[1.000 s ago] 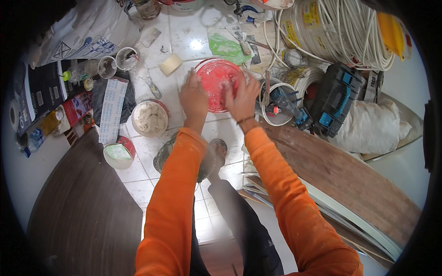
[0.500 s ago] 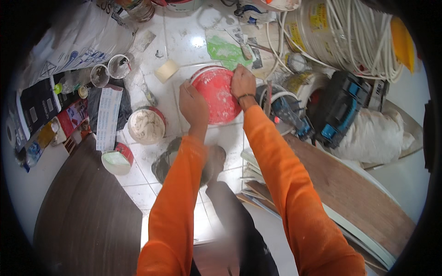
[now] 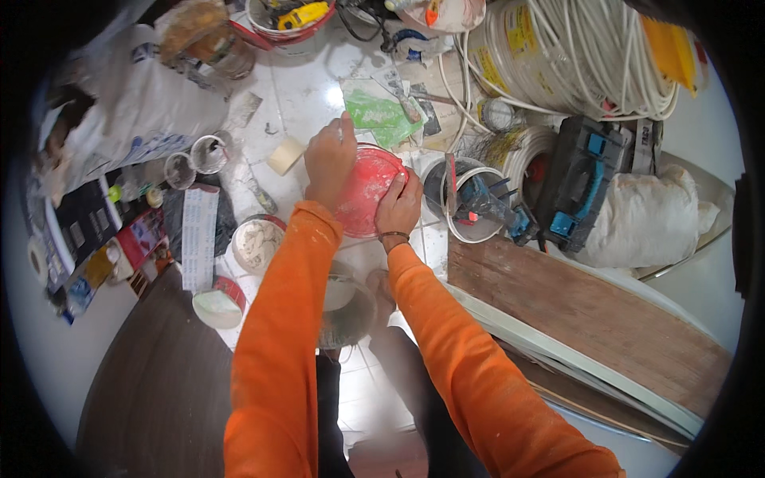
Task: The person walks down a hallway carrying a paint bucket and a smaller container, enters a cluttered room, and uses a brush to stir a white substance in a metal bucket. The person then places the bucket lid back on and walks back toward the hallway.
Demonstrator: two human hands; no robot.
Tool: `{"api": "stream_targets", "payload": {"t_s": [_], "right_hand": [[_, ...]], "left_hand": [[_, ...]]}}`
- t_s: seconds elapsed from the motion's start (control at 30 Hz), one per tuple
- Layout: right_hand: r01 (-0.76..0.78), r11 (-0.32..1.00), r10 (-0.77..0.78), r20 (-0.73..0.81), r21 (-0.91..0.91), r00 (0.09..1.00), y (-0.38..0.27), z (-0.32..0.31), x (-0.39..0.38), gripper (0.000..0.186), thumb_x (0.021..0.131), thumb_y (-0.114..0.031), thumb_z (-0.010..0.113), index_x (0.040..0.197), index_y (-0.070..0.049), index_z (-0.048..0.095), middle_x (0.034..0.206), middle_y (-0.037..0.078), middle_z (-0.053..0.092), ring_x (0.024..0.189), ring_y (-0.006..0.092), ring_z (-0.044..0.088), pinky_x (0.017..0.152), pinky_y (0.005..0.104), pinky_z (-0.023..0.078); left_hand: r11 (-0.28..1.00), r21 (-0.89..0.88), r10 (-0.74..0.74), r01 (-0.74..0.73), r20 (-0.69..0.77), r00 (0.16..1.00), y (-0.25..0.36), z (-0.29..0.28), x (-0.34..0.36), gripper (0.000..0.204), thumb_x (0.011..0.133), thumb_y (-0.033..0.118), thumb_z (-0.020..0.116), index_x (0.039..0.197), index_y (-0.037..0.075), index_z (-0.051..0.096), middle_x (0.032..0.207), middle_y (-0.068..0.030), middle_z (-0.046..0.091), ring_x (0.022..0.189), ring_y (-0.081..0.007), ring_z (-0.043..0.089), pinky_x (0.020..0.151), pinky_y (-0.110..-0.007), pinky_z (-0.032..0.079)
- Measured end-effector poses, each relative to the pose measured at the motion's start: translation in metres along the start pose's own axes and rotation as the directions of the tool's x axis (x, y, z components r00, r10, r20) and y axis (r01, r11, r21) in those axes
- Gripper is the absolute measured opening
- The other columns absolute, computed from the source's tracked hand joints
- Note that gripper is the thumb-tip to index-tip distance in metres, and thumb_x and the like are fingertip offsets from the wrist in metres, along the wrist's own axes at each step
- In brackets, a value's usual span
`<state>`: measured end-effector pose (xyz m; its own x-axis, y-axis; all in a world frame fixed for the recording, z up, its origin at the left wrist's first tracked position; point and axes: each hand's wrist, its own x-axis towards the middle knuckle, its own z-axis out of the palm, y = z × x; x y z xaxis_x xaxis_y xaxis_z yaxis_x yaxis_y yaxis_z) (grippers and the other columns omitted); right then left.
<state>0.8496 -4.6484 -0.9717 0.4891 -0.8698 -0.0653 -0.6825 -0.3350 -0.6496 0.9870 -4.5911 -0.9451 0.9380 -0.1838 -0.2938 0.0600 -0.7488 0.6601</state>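
Between my two hands is a round red lid [image 3: 370,191], dusty and smeared with white. My left hand [image 3: 330,159] is closed on its upper left rim, the thumb side pointing away from me. At the right rim, my right hand [image 3: 400,205] has its fingers curled over the edge. My hands and forearms cover the lid's left side and part of its right edge; what lies under it is hidden. Just nearer to me stands a dark, dirty bucket [image 3: 348,312], partly behind my left sleeve. A small tub of whitish paste [image 3: 256,245] sits left of my left forearm.
To the right are a white bucket of tools [image 3: 475,231], a black and blue toolbox [image 3: 580,187], coiled cable [image 3: 590,64] and wooden boards [image 3: 574,303]. Left lie clear cups [image 3: 209,154] and a dark brown panel [image 3: 151,374]. A green-smeared sheet [image 3: 378,111] is beyond the lid.
My left hand has moved up along the lid's rim, while my right hand has slid down its right side. The view has shifted somewhat.
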Motion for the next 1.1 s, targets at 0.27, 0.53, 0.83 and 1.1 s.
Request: {"api": "stream_targets", "payload": {"t_s": [0.27,0.53,0.83,1.1], "right_hand": [[-0.129,0.991,0.126,0.092,0.028,0.988,-0.042,-0.001,-0.048,0.040,0.097,-0.037,0.046,0.116,-0.004,0.055,0.110,0.024,0.059,0.101,0.0430,0.056,0.086,0.0486,0.045],[-0.078,0.997,0.073,0.205,0.014,0.976,-0.031,-0.043,-0.042,0.048,0.094,-0.044,0.050,0.112,-0.001,0.061,0.106,0.027,0.064,0.100,0.0422,0.061,0.087,0.0456,0.047],[0.010,0.970,-0.087,0.308,0.244,0.947,-0.046,-0.023,-0.106,0.036,0.097,-0.034,0.046,0.112,-0.002,0.053,0.104,0.029,0.062,0.099,0.0468,0.059,0.084,0.0479,0.047],[-0.422,0.893,0.125,0.812,0.159,0.570,0.042,-0.213,-0.343,0.047,0.097,-0.042,0.046,0.117,-0.002,0.062,0.101,0.019,0.068,0.096,0.0242,0.066,0.085,0.0342,0.049]], "left_hand": [[0.856,0.276,0.473,-0.436,-0.082,0.877,-0.058,-0.033,-0.005,0.039,0.098,0.029,0.041,0.090,-0.001,0.065,0.092,-0.0219,0.066,0.089,-0.0392,0.061,0.082,-0.051,0.046],[0.943,-0.199,-0.329,0.265,-0.461,0.824,-0.168,-0.122,-0.335,0.034,0.098,0.022,0.049,0.121,-0.001,0.056,0.119,-0.0177,0.058,0.113,-0.0310,0.052,0.101,-0.040,0.037],[0.733,-0.425,-0.585,0.531,0.006,0.811,-0.214,-0.115,-0.478,0.051,0.103,0.036,0.037,0.124,-0.008,0.051,0.123,-0.0183,0.054,0.118,-0.0286,0.050,0.100,-0.036,0.039],[0.637,-0.588,-0.437,0.499,0.258,0.862,-0.088,-0.151,-0.491,0.043,0.101,0.033,0.046,0.122,-0.004,0.056,0.119,-0.0153,0.058,0.112,-0.0254,0.053,0.098,-0.034,0.039]]}}
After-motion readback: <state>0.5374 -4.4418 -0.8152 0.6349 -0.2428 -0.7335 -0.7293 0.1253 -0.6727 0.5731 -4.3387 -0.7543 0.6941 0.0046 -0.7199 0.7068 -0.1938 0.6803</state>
